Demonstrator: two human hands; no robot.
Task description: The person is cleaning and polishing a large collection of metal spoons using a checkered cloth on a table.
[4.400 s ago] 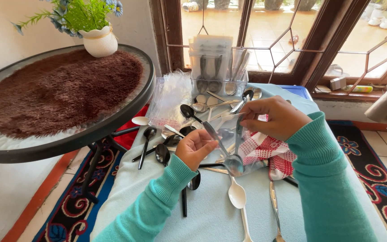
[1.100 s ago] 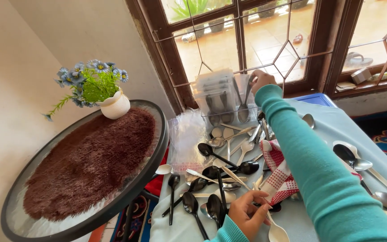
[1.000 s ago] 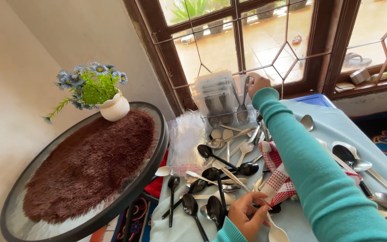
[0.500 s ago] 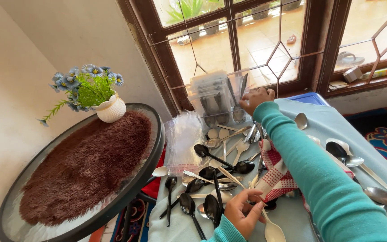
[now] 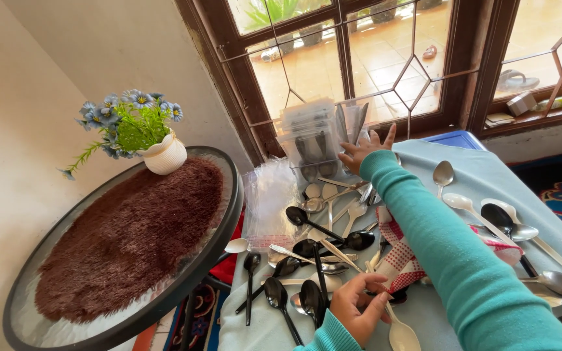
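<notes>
My right hand (image 5: 367,147) reaches far across the table with its fingers spread, holding nothing. It sits right beside a clear plastic cutlery holder (image 5: 317,140) that stands by the window with several utensils upright in it. My left hand (image 5: 358,305) rests near the front edge, its fingers curled on the handle of a white spoon (image 5: 402,336). Black spoons (image 5: 312,255) and silver spoons (image 5: 442,174) lie scattered on the light blue tablecloth (image 5: 424,305). A red and white checked cloth (image 5: 399,255) lies under my right forearm.
To the left stands a round glass table (image 5: 226,224) bearing a brown shaggy mat (image 5: 131,244) and a white pot of blue flowers (image 5: 164,155). Clear plastic bags (image 5: 269,205) lie beside the spoons. A blue lid (image 5: 453,138) sits near the wooden window frame (image 5: 242,97).
My right hand has drawn back slightly from the top of the cutlery holder and spread its fingers beside it. The left hand stays on the white spoon.
</notes>
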